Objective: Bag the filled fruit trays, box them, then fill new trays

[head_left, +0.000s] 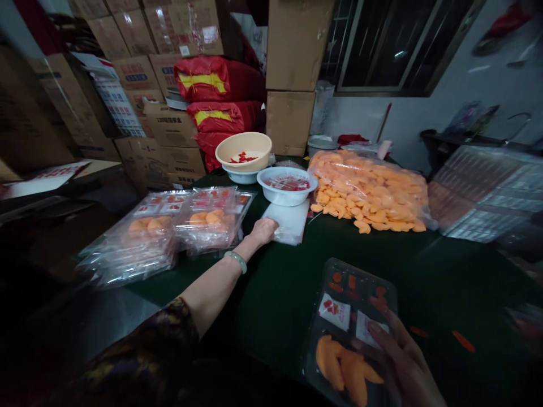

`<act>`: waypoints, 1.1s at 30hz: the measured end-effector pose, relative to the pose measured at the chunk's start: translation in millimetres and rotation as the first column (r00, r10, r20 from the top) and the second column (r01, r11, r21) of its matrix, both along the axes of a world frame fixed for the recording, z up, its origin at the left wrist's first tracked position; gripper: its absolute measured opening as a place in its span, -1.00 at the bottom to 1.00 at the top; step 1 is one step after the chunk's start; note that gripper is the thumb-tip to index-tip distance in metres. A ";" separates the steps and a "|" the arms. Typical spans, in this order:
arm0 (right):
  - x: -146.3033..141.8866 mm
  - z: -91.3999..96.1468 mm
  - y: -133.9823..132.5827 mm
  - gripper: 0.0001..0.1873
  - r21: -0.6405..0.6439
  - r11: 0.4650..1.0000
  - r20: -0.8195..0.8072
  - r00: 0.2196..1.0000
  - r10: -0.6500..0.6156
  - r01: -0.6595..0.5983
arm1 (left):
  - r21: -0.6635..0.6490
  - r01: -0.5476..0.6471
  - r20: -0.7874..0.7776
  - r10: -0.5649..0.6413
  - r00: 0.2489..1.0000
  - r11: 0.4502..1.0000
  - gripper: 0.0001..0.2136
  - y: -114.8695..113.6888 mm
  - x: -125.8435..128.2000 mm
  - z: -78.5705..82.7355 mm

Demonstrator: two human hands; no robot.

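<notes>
black plastic tray (345, 299) lies under the right hand (407, 362), whose fingers (382, 339) spread wide over its edge, holding it, with red sachets (335, 312) and orange dried slices (341, 364) inside. the left hand (263, 230), a jade bangle (236, 262) on its wrist, touches a white stack of sheets (291, 223) on the dark green table (445, 265); how far its fingers open cannot be told. just beyond stands a white bowl (287, 186), with sealed clear packs (148, 237) left and a bulging clear bag (365, 192) right.
</notes>
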State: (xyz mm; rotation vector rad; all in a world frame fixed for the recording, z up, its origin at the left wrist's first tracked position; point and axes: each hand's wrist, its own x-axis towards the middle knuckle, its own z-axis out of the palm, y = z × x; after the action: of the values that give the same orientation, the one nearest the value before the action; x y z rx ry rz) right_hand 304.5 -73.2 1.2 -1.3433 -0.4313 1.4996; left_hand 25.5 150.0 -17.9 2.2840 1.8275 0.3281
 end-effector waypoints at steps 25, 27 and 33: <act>3.6 -3.7 6.4 0.03 -0.014 1.000 0.062 0.998 0.000 0.001 | -0.166 -0.144 0.333 0.193 0.923 0.976 -0.74 33.0 16.9 7.5; 2.6 -1.1 6.1 0.00 -0.021 1.000 0.052 0.999 -0.001 0.002 | -0.198 -0.159 0.340 0.220 0.914 0.967 -0.73 33.3 18.5 6.6; 0.1 1.1 5.7 -0.01 -0.025 1.000 0.008 1.000 0.006 -0.006 | -0.141 -0.150 0.294 0.186 0.937 0.979 -0.74 28.2 19.9 4.5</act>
State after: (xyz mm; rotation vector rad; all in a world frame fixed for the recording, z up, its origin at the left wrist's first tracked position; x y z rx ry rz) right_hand 304.6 -67.5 2.3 -1.3692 -0.4233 1.5095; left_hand 45.4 178.3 -13.3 1.8803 1.8296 0.5532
